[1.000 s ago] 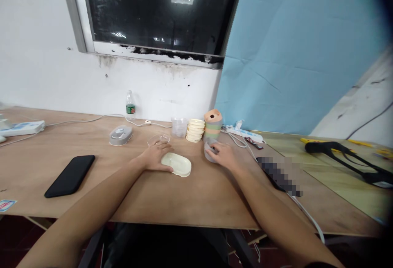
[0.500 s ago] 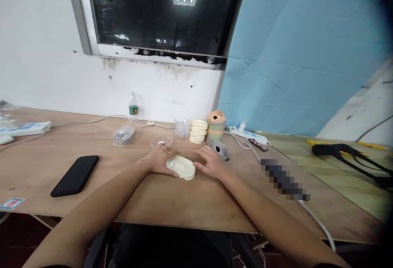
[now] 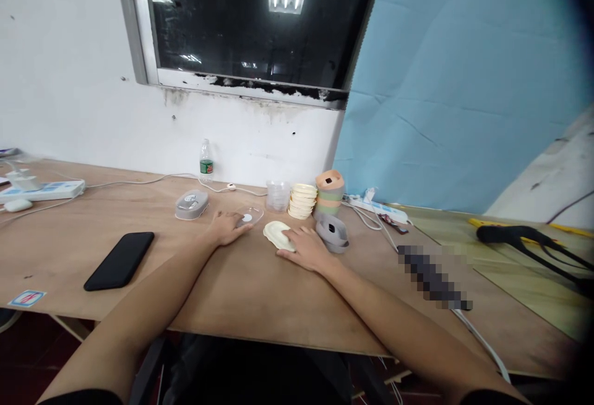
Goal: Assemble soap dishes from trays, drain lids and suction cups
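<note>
My right hand (image 3: 305,248) is on the right end of a shallow cream oval plastic tray (image 3: 277,233), fingers over its edge and thumb on the near side. The tray lies on the table in front of me. To its left, my left hand (image 3: 226,228) is at the left edge of a clear plastic lid (image 3: 254,214) with a white round spot, thumb and fingers apart. Whether those fingertips touch the lid is hard to make out. Just beyond my right hand rests a grey oval container (image 3: 332,233) with a dark square mark.
Behind stand stacked clear cups (image 3: 277,196), stacked cream trays (image 3: 302,201) and an orange-and-green container stack (image 3: 329,192). Leftward are a packaged grey box (image 3: 192,205), a black phone (image 3: 119,261) and a bottle (image 3: 206,161). Power strips (image 3: 387,209) and cables lie around.
My left hand has left the cream tray and moved up and left to the clear lid. My right hand has come onto the tray, which now lies farther from me.
</note>
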